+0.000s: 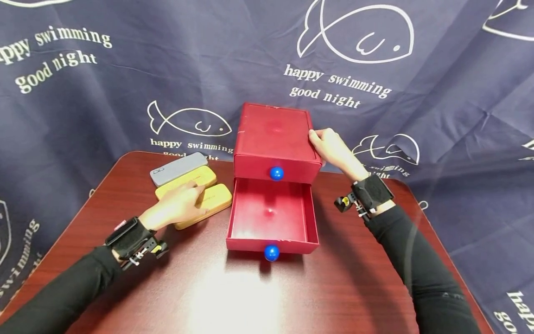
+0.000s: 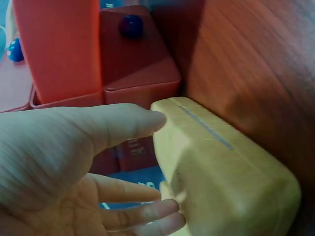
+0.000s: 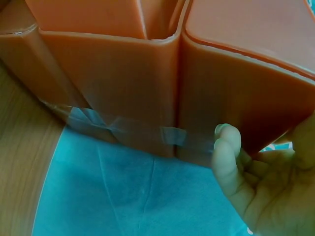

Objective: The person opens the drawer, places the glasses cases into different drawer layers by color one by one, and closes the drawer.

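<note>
A red drawer cabinet [image 1: 275, 127] with blue knobs stands on the table, its middle drawer [image 1: 269, 213] pulled out with a bare floor. My right hand [image 1: 331, 146] holds the cabinet's upper right edge, thumb at the top; in the right wrist view the fingers [image 3: 227, 147] bend against its side. Left of the cabinet, my left hand [image 1: 179, 204] lies over two yellow glasses cases. Its thumb tip overlaps the end of the nearer yellow case [image 2: 221, 167], the other fingers fairly straight beside it. The farther yellow case [image 1: 187, 180] is partly covered by the hand.
A grey glasses case [image 1: 179, 168] with a small spectacles mark lies behind the yellow ones. The brown wooden table [image 1: 354, 278] ends at a blue curtain [image 1: 258, 55] printed with fish. A lower drawer [image 2: 138, 59] with its knob sits closed under the pulled-out one.
</note>
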The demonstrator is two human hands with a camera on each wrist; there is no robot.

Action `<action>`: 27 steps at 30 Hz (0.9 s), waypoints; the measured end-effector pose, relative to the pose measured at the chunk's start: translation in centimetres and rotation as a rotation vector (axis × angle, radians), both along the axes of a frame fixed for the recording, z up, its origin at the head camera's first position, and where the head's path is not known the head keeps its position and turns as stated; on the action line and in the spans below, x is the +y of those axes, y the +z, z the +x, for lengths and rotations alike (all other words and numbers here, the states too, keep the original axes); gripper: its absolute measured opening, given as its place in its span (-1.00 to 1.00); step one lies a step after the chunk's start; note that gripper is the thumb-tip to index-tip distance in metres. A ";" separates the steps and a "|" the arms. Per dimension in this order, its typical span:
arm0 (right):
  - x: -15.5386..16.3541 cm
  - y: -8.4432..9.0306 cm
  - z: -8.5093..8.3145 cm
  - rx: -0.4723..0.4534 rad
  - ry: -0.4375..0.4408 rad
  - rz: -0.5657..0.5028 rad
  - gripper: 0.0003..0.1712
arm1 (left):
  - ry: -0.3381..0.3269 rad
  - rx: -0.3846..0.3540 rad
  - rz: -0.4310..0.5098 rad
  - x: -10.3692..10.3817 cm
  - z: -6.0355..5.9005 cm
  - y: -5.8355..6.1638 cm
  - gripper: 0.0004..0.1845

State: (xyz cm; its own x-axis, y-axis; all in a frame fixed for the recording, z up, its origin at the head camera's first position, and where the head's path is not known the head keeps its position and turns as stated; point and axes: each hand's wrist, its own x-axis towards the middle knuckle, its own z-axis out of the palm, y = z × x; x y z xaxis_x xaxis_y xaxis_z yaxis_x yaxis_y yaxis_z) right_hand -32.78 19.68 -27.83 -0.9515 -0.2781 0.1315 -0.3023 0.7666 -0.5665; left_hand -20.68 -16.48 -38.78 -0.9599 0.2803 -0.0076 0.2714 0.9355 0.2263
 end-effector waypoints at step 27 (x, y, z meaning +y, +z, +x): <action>-0.2 0.1 0.5 -0.006 0.004 0.008 -0.47 | 0.111 -0.167 -0.054 0.2 0.6 -2.2 0.03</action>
State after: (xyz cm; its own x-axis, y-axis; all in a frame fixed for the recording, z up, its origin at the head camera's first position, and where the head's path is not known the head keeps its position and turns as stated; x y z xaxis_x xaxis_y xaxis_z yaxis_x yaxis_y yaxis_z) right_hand -32.33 19.51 -27.70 -0.9511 -0.2831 0.1232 -0.3020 0.7695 -0.5627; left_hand -20.05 -16.28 -41.01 -0.9691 0.1673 -0.1814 0.1285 0.9697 0.2079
